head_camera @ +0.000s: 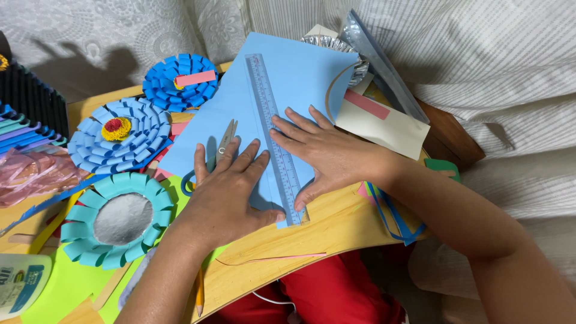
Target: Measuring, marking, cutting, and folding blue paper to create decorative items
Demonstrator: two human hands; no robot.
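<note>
- A rounded wooden bench (336, 231) with a pale yellow top fills the lower middle.
- White striped bedding (492, 66) lies behind and to the right of it.
- A white lace-patterned cloth (90, 30) covers the upper left, where light throws dark shadows (90, 66).

You are looking at a brightly and evenly lit scene, with colours saturated and detail crisp across the middle. Hard dark shadows fall on the white lace cloth (90, 36) at ten o'clock, so the light reaches you from the lower right, and a short shadow edges the left hand (225, 189) on the blue paper (294, 66). A mild glare sits on the foil dish (336, 45) at twelve o'clock, while the forearm at five o'clock goes soft and the frame edges bow slightly.
</note>
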